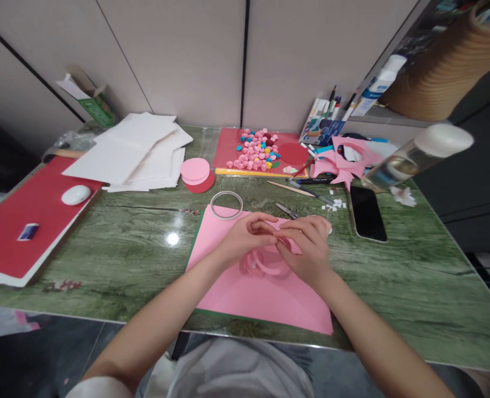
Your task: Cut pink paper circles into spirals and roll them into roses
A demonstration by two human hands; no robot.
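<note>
Over the pink sheet of paper (236,293), my left hand (245,237) and my right hand (311,243) meet with fingertips pinched together. Between them is a curled pink paper strip (270,270), its loops hanging below the fingers just above or on the sheet. The exact spot where the fingers grip the strip is hidden. A roll of tape (227,216) lies at the sheet's back edge. Partly behind my right hand are scissors (287,210).
Rolled paper flowers (257,152) in pink, blue and yellow lie on a red sheet at the back. Paper circles (195,170) sit left of them. A phone (368,213), pink offcuts (353,157) and a clear bottle (415,157) stand or lie right. White sheets (120,149) lie left.
</note>
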